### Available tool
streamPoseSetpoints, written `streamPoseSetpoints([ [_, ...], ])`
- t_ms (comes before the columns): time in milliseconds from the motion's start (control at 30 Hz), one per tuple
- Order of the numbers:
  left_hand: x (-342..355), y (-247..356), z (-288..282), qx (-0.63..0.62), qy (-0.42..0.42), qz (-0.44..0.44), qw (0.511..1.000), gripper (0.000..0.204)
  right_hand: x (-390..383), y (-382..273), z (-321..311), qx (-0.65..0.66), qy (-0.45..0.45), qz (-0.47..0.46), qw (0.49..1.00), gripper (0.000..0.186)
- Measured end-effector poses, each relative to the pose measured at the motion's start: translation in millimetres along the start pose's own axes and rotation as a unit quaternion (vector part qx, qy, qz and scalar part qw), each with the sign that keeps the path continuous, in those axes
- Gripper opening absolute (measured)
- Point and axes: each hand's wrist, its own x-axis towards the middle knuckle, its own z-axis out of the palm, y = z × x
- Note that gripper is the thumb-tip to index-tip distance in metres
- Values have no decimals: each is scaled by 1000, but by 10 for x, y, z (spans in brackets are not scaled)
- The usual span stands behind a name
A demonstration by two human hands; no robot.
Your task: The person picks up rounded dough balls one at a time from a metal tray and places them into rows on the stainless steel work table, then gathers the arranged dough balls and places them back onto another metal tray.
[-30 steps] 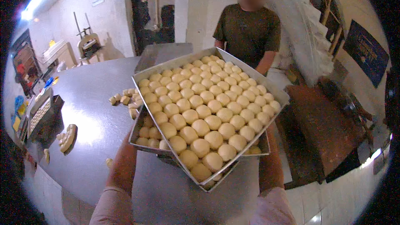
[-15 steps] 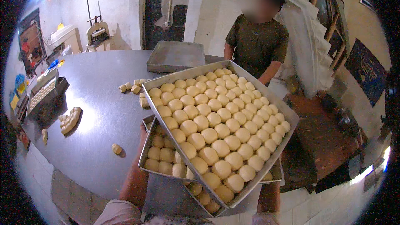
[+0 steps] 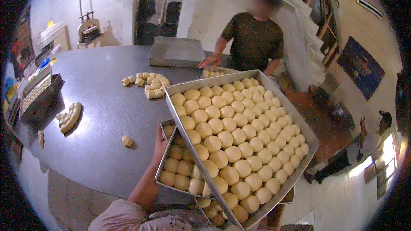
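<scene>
In front of me is a crosswise stack of metal trays. The top tray (image 3: 178, 122) is filled with rows of smooth, pale round dough balls (image 3: 233, 154). Beneath it, at a different angle, a lower tray (image 3: 160, 169) shows more dough balls, and part of another tray pokes out at the bottom. My left hand (image 3: 160, 146) grips the stack at its left side, its fingers partly covered by the trays. My right forearm (image 3: 275, 217) rises under the stack's right side, and the right hand is hidden behind the trays.
Cut dough pieces (image 3: 155, 86), a dough cluster (image 3: 69, 117) and a single dough piece (image 3: 127, 141) lie on the metal table (image 3: 109, 70). An upturned tray (image 3: 176, 51) sits at the back. A co-worker (image 3: 254, 38) stands across; another person (image 3: 364, 141) is far right.
The tray stack has shifted right of the table with my arms, and more cut dough shows behind it. The co-worker's hand has come over the table. A person has appeared at far right.
</scene>
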Motion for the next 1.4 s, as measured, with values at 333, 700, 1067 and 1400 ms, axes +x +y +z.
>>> streamPoseSetpoints([
  [333,657,-693,-658,418,55,103,901,71,-264,-127,300,-31,22,-9,999,43],
  [700,1282,-1537,-1132,236,-25,43,970,75,-632,199,310,-37,31,-18,999,41],
  [1067,1565,-529,-1343,540,19,141,830,60,-643,253,816,4,-45,-76,996,39],
  [1400,-2441,782,-2706,318,-254,-74,911,40,-1050,433,829,-50,-7,-188,981,38],
])
